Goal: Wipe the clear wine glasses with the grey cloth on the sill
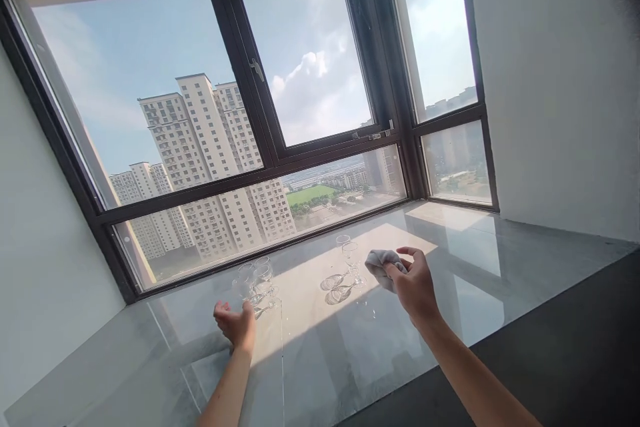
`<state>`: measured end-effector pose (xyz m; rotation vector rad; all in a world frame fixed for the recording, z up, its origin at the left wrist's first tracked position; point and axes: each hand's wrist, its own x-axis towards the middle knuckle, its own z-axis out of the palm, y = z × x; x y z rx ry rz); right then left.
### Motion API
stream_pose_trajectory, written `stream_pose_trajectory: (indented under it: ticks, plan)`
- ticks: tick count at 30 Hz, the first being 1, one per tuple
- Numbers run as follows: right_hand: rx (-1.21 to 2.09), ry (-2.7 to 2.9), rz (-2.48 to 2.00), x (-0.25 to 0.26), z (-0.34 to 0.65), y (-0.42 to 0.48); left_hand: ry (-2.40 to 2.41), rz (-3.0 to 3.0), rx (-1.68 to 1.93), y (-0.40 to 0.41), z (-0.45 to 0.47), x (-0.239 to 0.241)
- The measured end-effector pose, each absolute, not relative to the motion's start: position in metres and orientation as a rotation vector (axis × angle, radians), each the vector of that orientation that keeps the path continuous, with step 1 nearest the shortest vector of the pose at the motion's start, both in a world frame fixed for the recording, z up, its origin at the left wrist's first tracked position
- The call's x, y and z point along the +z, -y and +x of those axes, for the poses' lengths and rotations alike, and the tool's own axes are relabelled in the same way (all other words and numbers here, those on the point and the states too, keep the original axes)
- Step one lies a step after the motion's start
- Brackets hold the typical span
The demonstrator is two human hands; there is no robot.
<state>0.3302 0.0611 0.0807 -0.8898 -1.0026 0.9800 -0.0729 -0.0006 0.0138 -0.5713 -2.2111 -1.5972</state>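
My right hand (pixel 416 285) is closed on a crumpled grey cloth (pixel 381 265), held just above the sill, with the index finger raised over it. My left hand (pixel 237 324) is beside the left group of clear stemmed glasses (pixel 263 270). Its fingers are partly curled and the thumb stands apart, with nothing visible between them. A gap seems to separate this hand from the glasses, though the clear glass is hard to make out. Between my hands, more stemmed glasses (pixel 351 255) stand upright in the sunlight, casting shadows to their left.
The glossy grey stone windowsill (pixel 320 347) has a front edge sloping up to the right. Small wet-looking spots (pixel 374 313) shine near the middle glasses. Dark window frames (pixel 250 177) with a handle (pixel 257 69) rise behind. A white wall (pixel 550 100) bounds the right side.
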Motion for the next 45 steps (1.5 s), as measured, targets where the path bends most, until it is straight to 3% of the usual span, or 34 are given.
stream_pose_trajectory:
  ticks: [5,11,14,20,27,35,41,45]
  plan:
    - [0.974,1.028,-0.9,0.08,0.329,-0.057,2.607,-0.657,-1.528,-0.007,-0.085,0.011]
    - [0.946,1.047,-0.923,0.079,0.329,-0.059,2.627,-0.658,-1.462,-0.006,-0.087,0.01]
    - [0.924,1.075,-0.929,0.077,0.327,-0.059,2.415,-0.608,-1.532,-0.002,-0.081,0.015]
    - [0.839,1.226,-0.923,0.068,0.312,-0.052,1.926,-1.51,-1.675,0.007,0.005,0.022]
    - [0.769,1.487,-0.817,0.038,0.273,-0.03,1.851,-2.327,-1.758,0.012,0.105,0.007]
    - [0.831,1.547,-0.696,0.04,0.257,-0.01,2.002,-2.039,-1.567,0.008,0.086,0.012]
    - [0.612,1.644,-0.689,0.06,0.273,-0.013,1.858,-2.176,-1.288,0.01,0.081,0.015]
    - [0.526,1.641,-0.748,0.069,0.29,-0.026,1.779,-2.233,-1.42,0.009,0.08,0.016]
